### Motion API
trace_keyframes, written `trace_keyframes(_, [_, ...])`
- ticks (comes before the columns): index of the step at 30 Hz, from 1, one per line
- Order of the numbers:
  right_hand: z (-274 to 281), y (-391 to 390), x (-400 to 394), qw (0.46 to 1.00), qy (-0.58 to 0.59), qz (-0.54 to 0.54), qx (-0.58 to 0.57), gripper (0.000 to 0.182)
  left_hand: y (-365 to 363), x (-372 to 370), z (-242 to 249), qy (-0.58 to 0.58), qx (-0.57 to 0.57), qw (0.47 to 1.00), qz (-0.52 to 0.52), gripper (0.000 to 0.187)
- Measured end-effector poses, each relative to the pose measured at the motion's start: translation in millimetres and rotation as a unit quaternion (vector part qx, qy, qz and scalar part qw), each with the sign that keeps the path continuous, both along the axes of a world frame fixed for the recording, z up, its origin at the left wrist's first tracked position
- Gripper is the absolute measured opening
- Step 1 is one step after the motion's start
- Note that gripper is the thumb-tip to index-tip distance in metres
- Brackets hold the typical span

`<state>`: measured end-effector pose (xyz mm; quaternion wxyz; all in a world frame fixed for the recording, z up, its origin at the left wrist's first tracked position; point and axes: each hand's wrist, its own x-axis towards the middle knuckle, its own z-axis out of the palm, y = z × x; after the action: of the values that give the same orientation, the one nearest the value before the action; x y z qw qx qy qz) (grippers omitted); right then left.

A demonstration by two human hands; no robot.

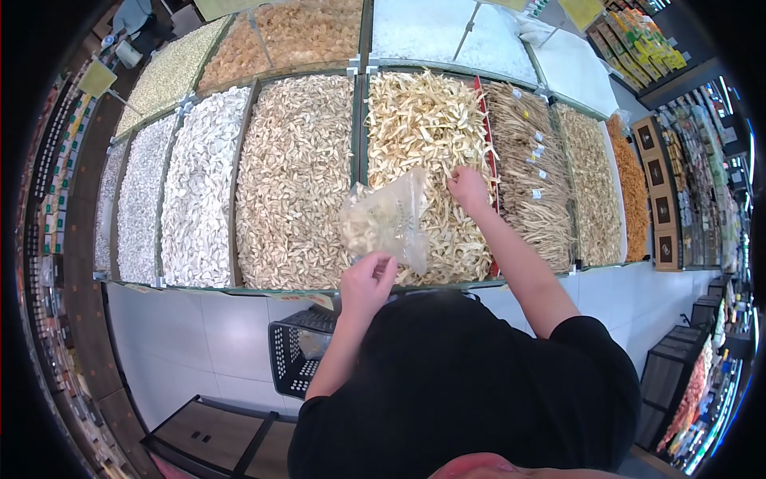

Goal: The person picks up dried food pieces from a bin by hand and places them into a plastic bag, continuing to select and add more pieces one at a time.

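My left hand (369, 281) is closed on the lower edge of a clear plastic bag (384, 217), which has some pale dried pieces inside and tilts over the bins. Over the compartment of long, cream-yellow dried slices (427, 104), my right hand (469, 190) has its fingers pinched together. Whatever lies between those fingertips is too small to make out. Left of that compartment, a wide bin of shorter beige dried slices (295, 160) reaches partly under the bag. Thin, root-like tan sticks (523, 152) with small white tags fill the bin beside my right forearm.
White dried slices (199, 184) fill a bin further left. Amber lumps (279, 40) and white granules (447, 36) occupy the back row. A black shopping basket (291, 359) stands below the counter's front edge. A person (140, 24) is in the far left aisle.
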<state>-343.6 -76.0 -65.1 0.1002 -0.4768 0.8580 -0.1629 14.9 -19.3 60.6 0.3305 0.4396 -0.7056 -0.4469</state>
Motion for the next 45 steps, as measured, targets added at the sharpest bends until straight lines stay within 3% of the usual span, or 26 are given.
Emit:
trace_keyframes(6, [12.2, 10.9, 4.5, 0.999, -0.025, -0.031, -0.003, 0.021, -7.0, -12.8, 7.1, -0.027, 0.004, 1.000, 0.011, 0.021])
trace_keyframes(9, [30.1, 23.9, 10.7, 0.999, 0.026, -0.010, -0.030, 0.019, -17.5, -20.7, 15.3, -0.084, 0.009, 0.996, -0.001, 0.032])
trace_keyframes(15, [54.5, 70.9, 12.3, 0.987, 0.036, -0.016, -0.158, 0.015, -34.1, -34.7, 19.8, -0.176, -0.025, 0.983, -0.045, 0.040])
trace_keyframes(20, [82.0, 108.4, 28.0, 0.948, -0.213, -0.064, -0.226, 0.009, -36.8, -34.7, -3.5, -0.116, 0.023, 0.992, -0.048, 0.038])
trace_keyframes(22, [114.4, 119.2, 46.2, 0.932, -0.286, -0.055, -0.217, 0.009, -37.5, -32.1, 15.6, -0.158, 0.035, 0.985, -0.068, 0.034])
trace_keyframes(26, [146.7, 129.1, 76.2, 0.920, -0.325, -0.019, -0.219, 0.007, -32.6, -37.1, 38.8, -0.230, 0.008, 0.969, -0.091, 0.026])
trace_keyframes(31, [159.4, 136.2, 107.8, 0.892, -0.423, 0.031, -0.158, 0.004, -30.5, -34.6, 18.5, -0.167, 0.016, 0.982, -0.087, 0.023])
trace_keyframes(35, [170.4, 134.1, 123.2, 0.913, -0.390, 0.076, -0.092, 0.008, -28.4, -21.8, -2.5, -0.101, -0.022, 0.994, -0.028, 0.015])
trace_keyframes(41, [187.8, 114.2, 137.5, 0.937, -0.319, 0.144, -0.011, 0.012, -21.2, -9.1, -5.9, -0.010, 0.100, 0.995, 0.027, 0.017])
trace_keyframes(45, [177.5, 86.3, 149.5, 0.957, -0.185, 0.223, -0.013, 0.015, -15.3, -8.0, -11.2, 0.029, 0.085, 0.995, 0.046, 0.017])
